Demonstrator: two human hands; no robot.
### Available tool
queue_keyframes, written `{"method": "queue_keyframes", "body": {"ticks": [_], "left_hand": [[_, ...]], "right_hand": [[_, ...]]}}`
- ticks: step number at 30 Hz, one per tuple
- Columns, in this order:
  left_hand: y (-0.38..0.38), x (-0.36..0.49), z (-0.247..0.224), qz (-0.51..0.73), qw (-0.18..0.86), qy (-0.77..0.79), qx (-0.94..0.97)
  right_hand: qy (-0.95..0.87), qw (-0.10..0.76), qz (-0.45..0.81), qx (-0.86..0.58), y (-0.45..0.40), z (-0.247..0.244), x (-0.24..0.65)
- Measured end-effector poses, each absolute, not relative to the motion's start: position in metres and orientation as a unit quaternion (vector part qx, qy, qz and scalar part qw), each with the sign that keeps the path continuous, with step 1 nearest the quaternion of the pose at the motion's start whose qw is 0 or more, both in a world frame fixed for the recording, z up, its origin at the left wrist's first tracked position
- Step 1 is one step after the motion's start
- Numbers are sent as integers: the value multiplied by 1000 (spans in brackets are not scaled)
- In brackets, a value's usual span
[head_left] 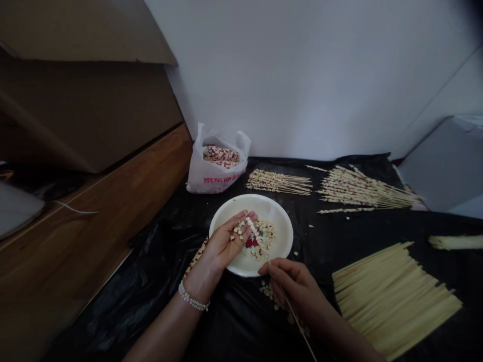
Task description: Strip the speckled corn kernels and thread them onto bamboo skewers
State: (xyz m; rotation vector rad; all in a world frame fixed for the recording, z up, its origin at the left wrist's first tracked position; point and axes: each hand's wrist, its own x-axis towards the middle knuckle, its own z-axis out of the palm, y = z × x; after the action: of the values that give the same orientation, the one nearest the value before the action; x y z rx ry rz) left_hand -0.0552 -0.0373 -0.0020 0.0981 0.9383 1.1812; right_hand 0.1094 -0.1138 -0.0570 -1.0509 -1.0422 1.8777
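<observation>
My left hand (231,240) is palm up over a white bowl (282,251), cupping loose pale corn kernels (237,231). My right hand (292,281), at the bowl's near right rim, pinches a thin wooden skewer (300,327). The skewer slants up over the bowl toward my left fingers, and a short row of pale kernels (252,224) is threaded near its far tip. Inside the bowl lie more loose kernels (266,234) and a red-patterned bottom. A speckled corn cob (195,259) lies partly hidden behind my left wrist.
A white plastic bag (211,181) holds speckled cobs. Beyond the bowl lie two piles of threaded skewers, a smaller pile (277,182) and a larger pile (350,188). Bare skewers (392,296) are spread at right. Black plastic sheeting (151,301) covers the floor; cardboard (94,100) stands left.
</observation>
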Motion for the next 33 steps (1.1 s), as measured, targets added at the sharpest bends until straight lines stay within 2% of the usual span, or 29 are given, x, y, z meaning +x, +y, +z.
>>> {"method": "queue_keyframes", "body": {"ticks": [10, 33], "left_hand": [[-37, -56, -12, 573, 674, 458, 86], [-39, -57, -19, 583, 671, 434, 146]], "right_hand": [[-421, 355, 723, -417, -114, -51, 110], [-419, 341, 741, -399, -114, -58, 110]]}}
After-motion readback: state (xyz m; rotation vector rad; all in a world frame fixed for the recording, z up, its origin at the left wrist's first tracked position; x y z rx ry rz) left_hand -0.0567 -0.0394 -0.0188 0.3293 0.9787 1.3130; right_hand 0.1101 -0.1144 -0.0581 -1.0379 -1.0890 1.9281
